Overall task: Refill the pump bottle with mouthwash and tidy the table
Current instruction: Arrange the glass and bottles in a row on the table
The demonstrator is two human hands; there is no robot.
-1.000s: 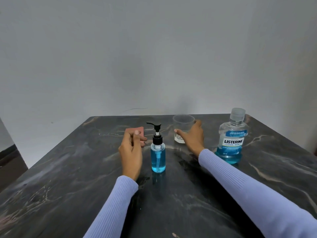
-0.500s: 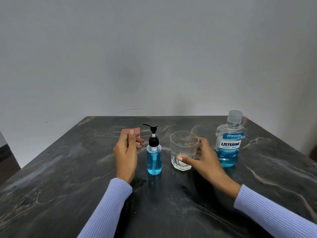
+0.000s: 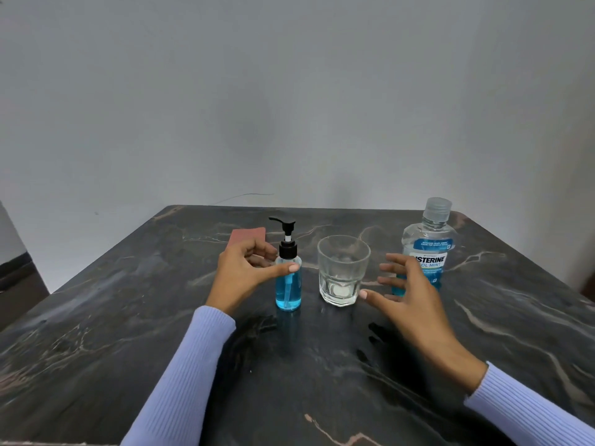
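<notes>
On the dark worktop (image 3: 128, 333), my left hand (image 3: 240, 275) is curling its fingers around the upright pump bottle (image 3: 288, 281) to steady it, while my right hand (image 3: 409, 297) is hovering spread and empty beside the glass (image 3: 343, 272), the mouthwash bottle (image 3: 428, 246) standing capped behind.

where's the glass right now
In the head view the empty glass stands upright mid-table, between the pump bottle on its left and the mouthwash bottle on its right.
</notes>
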